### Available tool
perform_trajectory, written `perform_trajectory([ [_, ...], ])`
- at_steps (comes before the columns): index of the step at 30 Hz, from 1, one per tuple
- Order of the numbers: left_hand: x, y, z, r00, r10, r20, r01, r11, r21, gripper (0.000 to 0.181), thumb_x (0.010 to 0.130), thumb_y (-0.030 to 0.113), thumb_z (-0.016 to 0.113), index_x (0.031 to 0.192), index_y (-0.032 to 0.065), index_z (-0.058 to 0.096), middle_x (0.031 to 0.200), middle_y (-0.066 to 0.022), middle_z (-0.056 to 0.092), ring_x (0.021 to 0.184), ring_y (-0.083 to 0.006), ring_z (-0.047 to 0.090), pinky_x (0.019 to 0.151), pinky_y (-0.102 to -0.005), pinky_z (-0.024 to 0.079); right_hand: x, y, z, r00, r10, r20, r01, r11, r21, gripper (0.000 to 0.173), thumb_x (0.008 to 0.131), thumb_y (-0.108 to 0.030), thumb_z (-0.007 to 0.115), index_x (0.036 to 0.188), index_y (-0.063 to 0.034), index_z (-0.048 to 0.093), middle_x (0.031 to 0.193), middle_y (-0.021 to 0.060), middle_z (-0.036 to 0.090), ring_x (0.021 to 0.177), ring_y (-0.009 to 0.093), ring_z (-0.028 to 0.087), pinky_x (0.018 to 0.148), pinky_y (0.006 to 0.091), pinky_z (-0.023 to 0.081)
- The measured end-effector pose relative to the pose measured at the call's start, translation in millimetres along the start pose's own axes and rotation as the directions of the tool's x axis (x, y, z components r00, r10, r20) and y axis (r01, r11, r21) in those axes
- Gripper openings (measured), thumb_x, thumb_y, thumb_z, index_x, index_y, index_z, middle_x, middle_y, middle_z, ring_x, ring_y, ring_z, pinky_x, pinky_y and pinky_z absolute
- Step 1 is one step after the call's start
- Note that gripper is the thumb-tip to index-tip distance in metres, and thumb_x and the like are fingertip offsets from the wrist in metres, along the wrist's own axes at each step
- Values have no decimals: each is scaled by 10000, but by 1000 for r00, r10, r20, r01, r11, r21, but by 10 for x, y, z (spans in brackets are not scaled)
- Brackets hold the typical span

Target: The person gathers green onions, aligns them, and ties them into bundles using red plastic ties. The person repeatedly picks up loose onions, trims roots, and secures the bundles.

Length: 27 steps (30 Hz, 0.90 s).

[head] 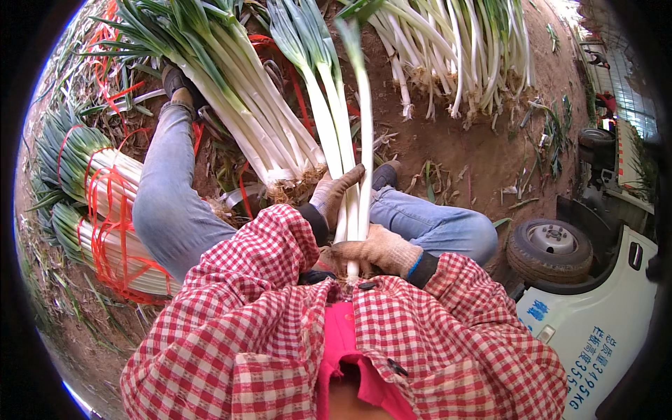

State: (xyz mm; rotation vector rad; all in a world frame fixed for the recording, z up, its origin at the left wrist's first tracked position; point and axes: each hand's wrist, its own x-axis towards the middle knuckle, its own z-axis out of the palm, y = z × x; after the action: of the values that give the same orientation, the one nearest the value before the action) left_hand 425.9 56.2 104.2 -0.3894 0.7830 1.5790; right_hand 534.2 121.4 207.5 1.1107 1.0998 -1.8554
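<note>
Several long scallions [328,126] with white stalks and green tops lie upright across my lap, held by both gloved hands. My left hand [336,194] closes around the stalks about midway, its dark-tipped fingers over them. Lower down, my right hand [375,249] grips the stalks just above the roots, which are partly hidden by the fingers and jacket. A thick pile of scallions [252,121] lies slanting over my left foot, its roots near my left hand. Beyond my right foot, a loose row of scallions [472,58] rests on the soil.
At the left lie bundles of scallions [115,236] tied with red plastic strap [123,241]. Loose red strap and leaf scraps litter the soil [441,142] around my legs. To the right stands a white truck [593,320] with its wheel [550,249] near my knee. People are far off at upper right.
</note>
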Motion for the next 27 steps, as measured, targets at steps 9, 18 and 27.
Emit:
perform_trajectory([
  [9,89,22,69,979,145,-146,-116,975,191,381,756,113,747,1045,-12,533,826,-112,638,689,-207,631,613,-352,546,-95,-79,162,973,-113,-203,125,991,45,357,817,-247,704,1050,-8,577,824,80,635,681,139,604,583,270,490],
  [18,87,159,165,965,173,-198,-143,977,160,596,787,381,747,1143,-9,470,909,-132,635,745,-228,644,660,-349,563,1,20,127,897,-282,-341,332,938,96,552,776,-148,737,1231,-15,453,949,74,592,793,151,587,687,297,502],
  [27,682,1738,262,834,546,82,-540,837,-84,522,849,517,624,1114,70,588,947,-101,675,821,-244,662,774,-394,548,-261,90,325,848,-408,-339,381,913,-146,678,751,-148,738,1317,-17,389,976,123,642,877,202,641,756,337,537],
])
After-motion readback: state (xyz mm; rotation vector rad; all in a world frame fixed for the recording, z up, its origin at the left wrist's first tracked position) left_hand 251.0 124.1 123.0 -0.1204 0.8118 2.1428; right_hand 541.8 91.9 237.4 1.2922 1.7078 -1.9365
